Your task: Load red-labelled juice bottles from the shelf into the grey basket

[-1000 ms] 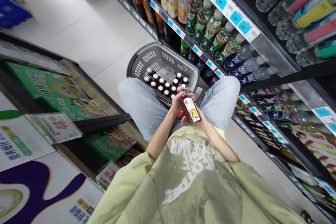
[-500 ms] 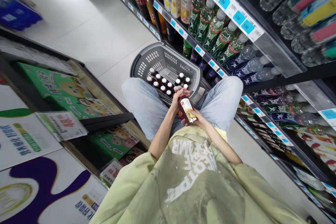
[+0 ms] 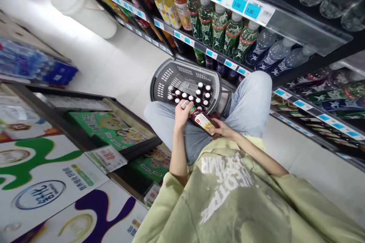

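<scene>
A bottle of dark red drink with a white and yellow label lies tilted over my lap. At its top end, my left hand has its fingers closed around a pale, see-through cap, right by the bottle's green neck. I cannot tell whether the cap is still joined to the bottle. My right hand grips the lower end. Just beyond my knees stands a grey shopping basket, holding several dark bottles with white caps.
Drink shelves with green-labelled bottles and price tags run along the right. To the left, a display rack holds green cartons. White boxes sit nearer me. A round white column base stands on the pale floor.
My left hand has shifted from the bottle's neck and side to its cap end. The bottle's lower end stays in my right hand. The view has swung, shifting the surroundings.
</scene>
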Motion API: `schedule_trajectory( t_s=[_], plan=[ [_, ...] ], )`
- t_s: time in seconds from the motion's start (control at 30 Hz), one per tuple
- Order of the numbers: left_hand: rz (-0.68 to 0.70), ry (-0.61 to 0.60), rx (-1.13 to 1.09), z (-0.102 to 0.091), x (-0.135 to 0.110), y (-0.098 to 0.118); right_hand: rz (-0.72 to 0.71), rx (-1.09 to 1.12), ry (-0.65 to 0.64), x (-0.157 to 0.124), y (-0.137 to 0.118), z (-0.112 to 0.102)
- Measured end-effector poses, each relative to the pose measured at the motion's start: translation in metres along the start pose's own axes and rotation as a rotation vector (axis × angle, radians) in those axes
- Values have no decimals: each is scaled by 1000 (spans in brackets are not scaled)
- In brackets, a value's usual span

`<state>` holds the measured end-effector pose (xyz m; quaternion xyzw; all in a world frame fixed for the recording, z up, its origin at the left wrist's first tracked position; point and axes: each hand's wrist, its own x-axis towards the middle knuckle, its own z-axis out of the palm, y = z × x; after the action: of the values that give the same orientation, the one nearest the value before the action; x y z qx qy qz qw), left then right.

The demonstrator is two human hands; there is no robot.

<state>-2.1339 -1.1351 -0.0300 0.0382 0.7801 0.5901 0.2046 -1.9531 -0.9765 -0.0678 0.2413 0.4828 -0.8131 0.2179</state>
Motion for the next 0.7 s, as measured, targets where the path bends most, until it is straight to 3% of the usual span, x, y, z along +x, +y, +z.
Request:
schedule_trajectory(
  t_s=[0.17, 0.33, 0.47, 0.7],
  plan=[
    [227, 36, 622, -36, 9, 48, 31, 95, -36, 2, 1, 1],
    [204, 28, 1227, -31, 47, 66, 65, 95, -82, 5, 3, 2],
    [170, 3, 1382, -21, 97, 49, 75, 116, -67, 6, 4, 2],
    [145, -129, 1410, -4, 174, -11, 80, 158, -72, 7, 6, 0]
  ],
)
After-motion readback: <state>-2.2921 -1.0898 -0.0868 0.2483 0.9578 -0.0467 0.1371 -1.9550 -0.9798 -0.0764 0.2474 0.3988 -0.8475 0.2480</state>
